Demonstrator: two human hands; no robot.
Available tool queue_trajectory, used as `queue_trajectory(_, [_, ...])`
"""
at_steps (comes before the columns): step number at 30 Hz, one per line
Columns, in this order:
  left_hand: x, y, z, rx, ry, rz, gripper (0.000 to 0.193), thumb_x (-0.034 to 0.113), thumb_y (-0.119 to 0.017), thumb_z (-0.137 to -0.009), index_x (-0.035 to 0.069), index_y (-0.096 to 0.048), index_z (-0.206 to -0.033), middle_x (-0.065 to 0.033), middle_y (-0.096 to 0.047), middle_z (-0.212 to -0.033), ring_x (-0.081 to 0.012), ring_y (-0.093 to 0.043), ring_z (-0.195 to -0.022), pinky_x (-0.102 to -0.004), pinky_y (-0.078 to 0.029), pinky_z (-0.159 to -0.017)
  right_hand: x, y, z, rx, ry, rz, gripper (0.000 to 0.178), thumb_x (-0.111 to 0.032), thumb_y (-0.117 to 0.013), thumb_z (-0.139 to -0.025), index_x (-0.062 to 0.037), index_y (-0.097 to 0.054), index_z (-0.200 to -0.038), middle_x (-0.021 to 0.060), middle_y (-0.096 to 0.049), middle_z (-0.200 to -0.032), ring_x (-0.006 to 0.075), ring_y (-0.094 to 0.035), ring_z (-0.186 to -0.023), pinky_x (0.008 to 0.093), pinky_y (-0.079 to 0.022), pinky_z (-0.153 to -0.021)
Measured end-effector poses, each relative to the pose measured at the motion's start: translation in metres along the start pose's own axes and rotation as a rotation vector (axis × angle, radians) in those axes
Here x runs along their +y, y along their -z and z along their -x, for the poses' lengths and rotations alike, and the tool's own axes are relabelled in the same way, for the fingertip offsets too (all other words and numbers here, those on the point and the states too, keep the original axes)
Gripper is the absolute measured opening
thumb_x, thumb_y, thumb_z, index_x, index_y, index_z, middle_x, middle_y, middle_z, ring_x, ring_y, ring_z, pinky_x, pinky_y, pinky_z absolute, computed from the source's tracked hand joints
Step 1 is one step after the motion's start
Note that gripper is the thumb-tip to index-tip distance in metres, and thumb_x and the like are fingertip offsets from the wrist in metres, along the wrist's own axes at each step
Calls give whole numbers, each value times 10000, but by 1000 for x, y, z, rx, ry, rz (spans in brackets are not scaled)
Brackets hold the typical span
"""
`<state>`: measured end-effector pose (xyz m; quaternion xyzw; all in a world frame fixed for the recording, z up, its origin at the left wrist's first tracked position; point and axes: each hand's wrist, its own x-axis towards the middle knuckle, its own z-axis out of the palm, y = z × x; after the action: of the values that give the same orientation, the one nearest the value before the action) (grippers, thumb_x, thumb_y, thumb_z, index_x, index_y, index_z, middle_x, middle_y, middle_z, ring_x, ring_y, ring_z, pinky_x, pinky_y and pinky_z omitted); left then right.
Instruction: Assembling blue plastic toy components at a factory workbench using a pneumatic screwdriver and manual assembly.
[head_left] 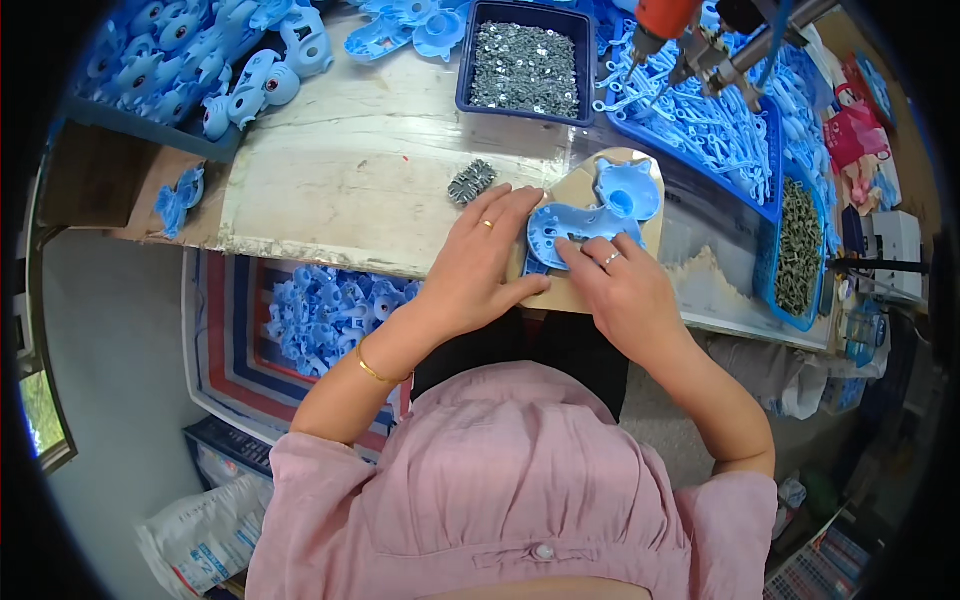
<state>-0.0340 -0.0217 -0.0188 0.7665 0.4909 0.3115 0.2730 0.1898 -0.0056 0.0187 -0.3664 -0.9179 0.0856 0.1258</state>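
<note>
the white plastic bag [190, 520] slumped at the near left carries printing, blue patches low on its face and a small red mark just to the left of them. i can't read any of it from here; the characters are too small and blurred to make out a single word or number.

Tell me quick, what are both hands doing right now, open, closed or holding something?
Left hand: open, thumb spread, at the left edge of the blue shell.
Right hand: fingers bent, fingertips over the shell; whether it pinches anything cannot be told.
</note>
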Motion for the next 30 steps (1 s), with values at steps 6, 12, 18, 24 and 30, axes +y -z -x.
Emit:
queue_trajectory(6, [3,-1,-4,-9,-7,-28,831,240,-819,-760,9,-417,-1450,-188,-476,-1456,-427,-388,-1379,-478,-325,-1162,6,4,-1,-94,-22,-12,455,-29,-660,-795,-79,-655,-1247,71,-608,-994,292,-594,-869,398,-519,-754])
queue_trajectory(12, [13,-5,-18,-8,-94,-102,731,203,-769,-802,9,-448,-1429,-187,-480,-1442,-412,-413,-1349,-471,-345,-1142,31,19,-10,-99,34,-318,262,-84,-669,-894,-74,-703,-1154,94,-667,-1002,285,-647,-908,378,-531,-771])
queue_trajectory(18, [16,-8,-17,-6,-114,-131,679,204,-743,-825,5,-466,-1412,-180,-476,-1448,-406,-421,-1340,-468,-355,-1136,148,54,-30,402,-409,194,143,-89,-671,-909,-112,-735,-1036,92,-675,-938,288,-673,-782,383,-532,-678])
queue_trajectory(24, [18,-7,-18,-30,-100,-182,645,208,-742,-834,6,-491,-1392,-184,-466,-1466,-403,-414,-1351,-470,-353,-1140,205,45,-43,266,-305,402,161,-97,-664,-901,-138,-718,-1046,71,-632,-973,319,-655,-852,415,-530,-692])
queue_trajectory(30, [28,-2,-26,3,-112,-218,669,214,-751,-837,1,-480,-1411,-197,-489,-1450,-411,-431,-1346,-472,-362,-1127,174,67,-32,437,-307,-2,120,-104,-702,-896,-71,-696,-1012,65,-665,-928,221,-664,-803,339,-523,-690])
